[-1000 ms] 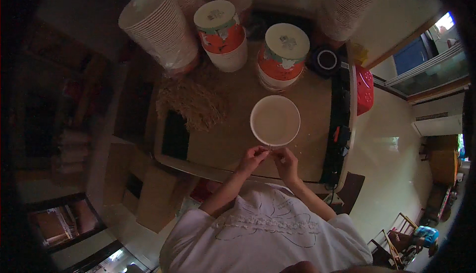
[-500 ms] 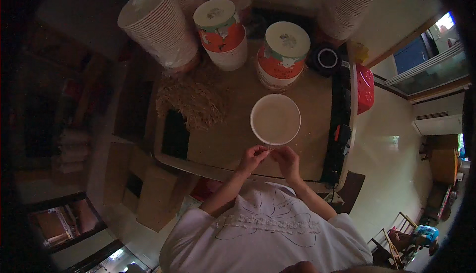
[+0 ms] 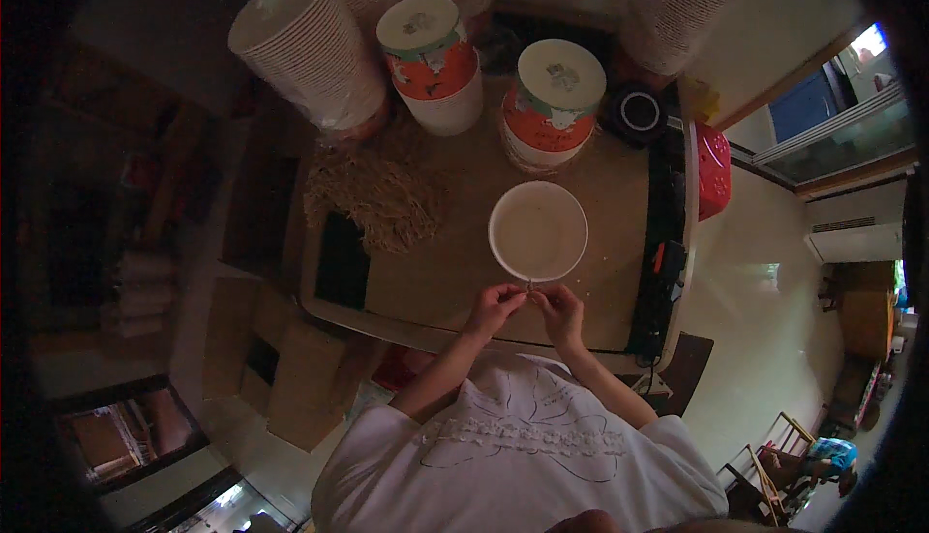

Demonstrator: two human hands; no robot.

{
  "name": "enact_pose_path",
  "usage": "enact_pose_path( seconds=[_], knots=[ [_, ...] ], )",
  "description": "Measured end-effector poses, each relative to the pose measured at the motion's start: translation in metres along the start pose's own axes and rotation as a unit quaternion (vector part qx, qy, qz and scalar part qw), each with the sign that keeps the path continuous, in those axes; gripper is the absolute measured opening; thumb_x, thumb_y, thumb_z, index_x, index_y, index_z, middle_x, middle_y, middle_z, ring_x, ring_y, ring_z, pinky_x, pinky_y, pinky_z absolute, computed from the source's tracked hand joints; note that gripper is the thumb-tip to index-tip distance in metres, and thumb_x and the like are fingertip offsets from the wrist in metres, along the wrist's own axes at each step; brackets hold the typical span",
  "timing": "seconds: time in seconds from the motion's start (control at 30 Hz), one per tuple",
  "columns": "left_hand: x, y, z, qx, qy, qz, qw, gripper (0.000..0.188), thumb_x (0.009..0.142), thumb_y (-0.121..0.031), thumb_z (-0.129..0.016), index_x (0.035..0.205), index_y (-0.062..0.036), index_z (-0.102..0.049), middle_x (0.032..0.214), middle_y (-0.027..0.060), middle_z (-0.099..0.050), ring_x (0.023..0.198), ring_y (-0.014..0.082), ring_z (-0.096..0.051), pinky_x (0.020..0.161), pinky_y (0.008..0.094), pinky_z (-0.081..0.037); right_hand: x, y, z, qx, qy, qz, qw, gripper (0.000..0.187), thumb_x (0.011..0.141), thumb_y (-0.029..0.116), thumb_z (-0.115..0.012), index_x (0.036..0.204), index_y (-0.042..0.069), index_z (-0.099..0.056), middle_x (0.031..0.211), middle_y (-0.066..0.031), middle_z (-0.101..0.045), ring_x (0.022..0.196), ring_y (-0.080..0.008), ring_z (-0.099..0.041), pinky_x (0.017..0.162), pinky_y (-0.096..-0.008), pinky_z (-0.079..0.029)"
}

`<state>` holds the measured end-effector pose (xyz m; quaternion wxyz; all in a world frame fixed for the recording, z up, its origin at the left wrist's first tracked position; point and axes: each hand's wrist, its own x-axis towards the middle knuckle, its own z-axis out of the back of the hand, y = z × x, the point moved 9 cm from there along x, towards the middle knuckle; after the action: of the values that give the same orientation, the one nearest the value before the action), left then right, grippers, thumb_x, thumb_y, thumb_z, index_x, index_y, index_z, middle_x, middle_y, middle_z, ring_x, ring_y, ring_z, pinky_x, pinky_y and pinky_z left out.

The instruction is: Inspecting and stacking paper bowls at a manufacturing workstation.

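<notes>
A round white paper tub stands on the brown table, its open top facing up. Just in front of its near rim, my left hand and my right hand meet with fingertips pinched close together. Something small and thin seems to be between them, too small to name. To the left lies a tangled heap of light brown strands. Behind the tub are a stack of tubs with an orange and green design and a similar stack to its left, both upside down.
Tall stacks of white tubs in clear plastic rise at the back left, another stack at the back right. A black round device, a red basket and a black power strip line the right edge. Cardboard boxes stand at lower left.
My right hand's fingers have shifted slightly and now show more apart from the left fingertips. The tub and the stacks stay in place.
</notes>
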<state>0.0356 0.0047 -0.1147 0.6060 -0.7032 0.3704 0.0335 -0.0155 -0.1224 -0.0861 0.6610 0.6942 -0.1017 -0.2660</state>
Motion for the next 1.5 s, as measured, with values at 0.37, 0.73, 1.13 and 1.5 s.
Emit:
enact_pose_path(
  seconds=[0.37,0.73,1.13,1.5],
  knots=[
    [-0.001,0.006,-0.004,-0.037,0.024,0.051,0.998,0.014,0.077,-0.016,-0.058,0.087,-0.0071,-0.060,0.069,-0.0046,-0.054,0.058,0.0042,-0.046,0.053,0.0187,-0.038,-0.001,0.023,0.007,-0.129,-0.031,0.091,0.987,0.005,0.074,0.005,-0.062,0.078,0.004,-0.059,0.069,-0.0036,-0.057,0.063,-0.0089,-0.053,0.055,-0.0222,-0.042],
    [-0.002,-0.007,-0.013,-0.026,0.038,0.029,0.998,0.019,0.079,-0.020,-0.055,0.094,-0.0092,-0.062,0.069,-0.0081,-0.054,0.056,0.0019,-0.040,0.050,0.0175,-0.032,-0.005,0.027,0.005,-0.147,0.007,0.083,0.986,0.007,0.074,0.004,-0.061,0.082,0.004,-0.061,0.073,-0.0049,-0.058,0.064,-0.0088,-0.053,0.057,-0.0214,-0.042],
    [0.003,-0.010,-0.006,0.065,-0.001,-0.032,0.997,0.015,0.081,-0.017,-0.055,0.080,-0.0033,-0.061,0.059,-0.0038,-0.051,0.051,0.0030,-0.042,0.045,0.0179,-0.033,-0.003,0.033,0.000,-0.070,0.019,0.056,0.996,0.009,0.075,0.001,-0.059,0.082,0.003,-0.055,0.075,-0.0007,-0.058,0.067,-0.0062,-0.052,0.060,-0.0198,-0.042],
    [0.008,0.006,0.002,0.067,-0.038,0.011,0.997,0.011,0.076,-0.013,-0.062,0.078,-0.0024,-0.060,0.060,-0.0012,-0.053,0.051,0.0043,-0.045,0.045,0.0196,-0.036,-0.004,0.043,-0.005,-0.129,0.016,0.095,0.987,0.013,0.074,0.001,-0.060,0.085,0.003,-0.055,0.074,-0.0003,-0.056,0.063,-0.0058,-0.048,0.058,-0.0200,-0.041]
  ],
)
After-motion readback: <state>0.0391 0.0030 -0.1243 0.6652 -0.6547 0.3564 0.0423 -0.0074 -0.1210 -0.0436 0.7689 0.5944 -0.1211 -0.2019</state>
